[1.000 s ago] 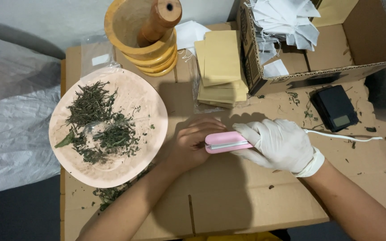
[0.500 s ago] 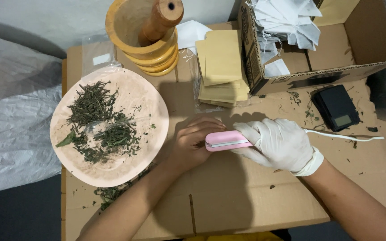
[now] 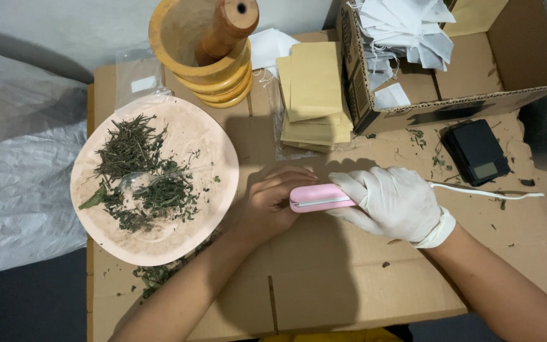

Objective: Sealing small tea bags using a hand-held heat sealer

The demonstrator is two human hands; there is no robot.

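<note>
Head view: right hand [image 3: 395,201], in a white glove, has its grip wrapped tight around a pink sealer [image 3: 321,197], fingers over the top, pressing it shut. White cord [image 3: 485,192] runs off the sealer's right end. Left hand [image 3: 273,201], bare, is curled against the sealer's left end, fingertips touching it; grip narrow, can't tell what it pinches underneath. Sealer sits mid-table on the cardboard sheet [image 3: 324,285].

Relative to the sealer:
- left: pink plate [image 3: 213,136] with dried herbs [image 3: 140,174] and a clear spoon [image 3: 135,182]
- up-left: wooden mortar [image 3: 185,60] with pestle [image 3: 226,28]
- just above: stack of tan paper pouches [image 3: 313,95]
- up-right: cardboard box [image 3: 514,57] holding white filter bags [image 3: 403,28]
- right, near the cord: small black scale [image 3: 476,152]

Herb bits scattered on the cardboard.
</note>
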